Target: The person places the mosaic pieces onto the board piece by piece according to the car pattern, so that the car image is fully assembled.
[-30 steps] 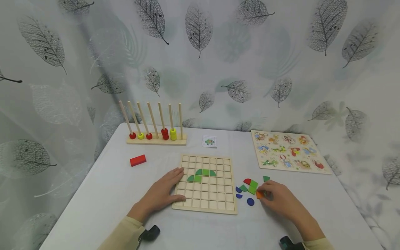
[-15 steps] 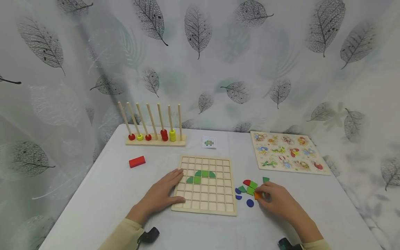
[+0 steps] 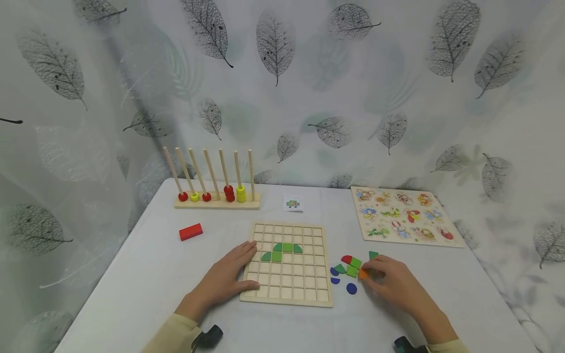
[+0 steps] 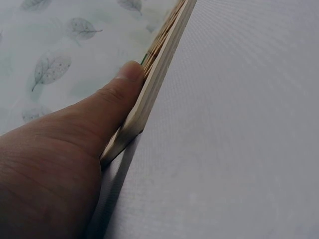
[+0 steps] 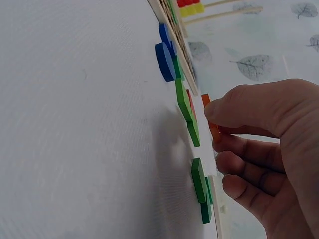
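My left hand (image 3: 222, 277) rests at the left edge of a wooden grid board (image 3: 287, 293), thumb laid over its near left corner and fingers along its side. In the left wrist view the thumb (image 4: 107, 104) lies along the board's rim. Several green tiles (image 3: 288, 247), squares and rounded quarters, sit in the board's cells. To the right of the board, my right hand (image 3: 395, 284) pinches an orange tile (image 5: 215, 132) between thumb and fingertips, above the table in the right wrist view. Beside it lie light green squares (image 3: 351, 271), a red rounded piece (image 3: 346, 259) and a blue disc (image 3: 351, 288).
Blue half-discs (image 3: 335, 281) and dark green pieces (image 3: 373, 255) lie around the right hand. Farther back stand a peg stand with red and yellow beads (image 3: 218, 203), a small picture card (image 3: 293, 203) and an insect puzzle board (image 3: 406, 215). A red block (image 3: 191, 232) lies at left.
The head view has shifted slightly, moving the scene a little left and down. Both hands stay nearly in place, the right one still pinching the orange tile, less of which shows now.
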`<state>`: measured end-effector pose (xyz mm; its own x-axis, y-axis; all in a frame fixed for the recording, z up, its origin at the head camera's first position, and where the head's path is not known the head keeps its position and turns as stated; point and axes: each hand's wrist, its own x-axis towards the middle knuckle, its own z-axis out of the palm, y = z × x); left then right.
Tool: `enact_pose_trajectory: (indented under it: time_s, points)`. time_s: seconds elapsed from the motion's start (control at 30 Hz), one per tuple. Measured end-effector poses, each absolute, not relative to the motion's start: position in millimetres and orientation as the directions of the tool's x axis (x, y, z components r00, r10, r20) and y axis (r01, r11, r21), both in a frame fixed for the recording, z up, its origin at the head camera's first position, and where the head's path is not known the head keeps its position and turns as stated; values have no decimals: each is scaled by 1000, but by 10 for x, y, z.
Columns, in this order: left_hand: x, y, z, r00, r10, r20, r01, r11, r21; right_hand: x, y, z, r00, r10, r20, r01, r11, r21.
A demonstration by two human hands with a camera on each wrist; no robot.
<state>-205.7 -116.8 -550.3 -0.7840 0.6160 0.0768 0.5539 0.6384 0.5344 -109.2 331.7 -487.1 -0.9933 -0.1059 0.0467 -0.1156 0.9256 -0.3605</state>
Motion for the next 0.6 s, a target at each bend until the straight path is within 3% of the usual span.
enact_pose_trajectory:
  time_s: [0.6]
  points:
    - [-2054, -1162, -5536, -788, 609, 88, 559, 649, 516, -1116, 3321, -4977, -979, -142, 148, -189, 901, -390]
